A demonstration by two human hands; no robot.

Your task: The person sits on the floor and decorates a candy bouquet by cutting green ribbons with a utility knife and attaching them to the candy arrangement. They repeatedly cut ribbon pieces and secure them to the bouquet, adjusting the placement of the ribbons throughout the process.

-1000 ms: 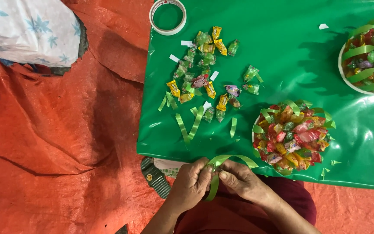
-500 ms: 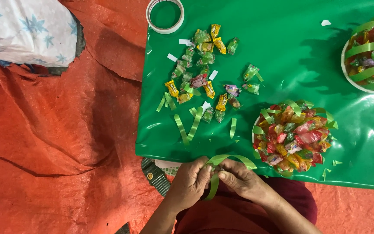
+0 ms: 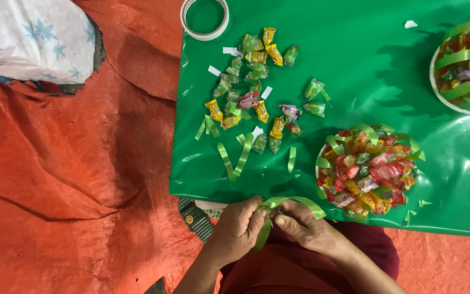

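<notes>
Both hands, left hand (image 3: 239, 228) and right hand (image 3: 300, 224), pinch the green ribbon (image 3: 289, 202) fingertip-to-fingertip.

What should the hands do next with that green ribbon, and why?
Probably pinch the crossing tight and pull the loop snug. Both the left hand and the right hand hold the light green ribbon, which arches in a loose loop between them, one end hanging down. It looks only half folded, near the candy-covered plate.

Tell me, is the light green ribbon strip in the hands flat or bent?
Bent: the light green ribbon strip arches between left hand and right hand.
</notes>
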